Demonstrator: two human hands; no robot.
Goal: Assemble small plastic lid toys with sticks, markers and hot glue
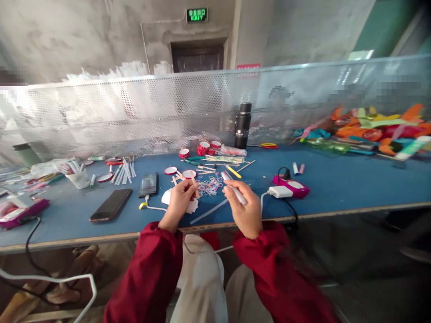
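My left hand (pixel 179 201) is closed in a pinch on a flat wooden craft stick (pixel 196 192), held low above the table. Wrapped in the fingers of my right hand (pixel 247 211) is a thick, pale, pen-like tool (pixel 235 190), its tip pointing up and to the left. Between and beyond both hands lies a loose pile of small colourful loops (pixel 211 185). White paper (pixel 166 196) sits beside my left hand. A translucent strip (pixel 207 214) runs across the tabletop toward my right hand, and a yellow pen (pixel 233 172) rests just past it.
On the blue table (pixel 340 184) are a phone (pixel 111 205), a dark device (pixel 148 185) with a white cable, a purple power strip (pixel 298 190), a black bottle (pixel 243 126), red-rimmed lids (pixel 189 174) and a white cup (pixel 78 179). A perforated metal screen (pixel 141 112) stands behind.
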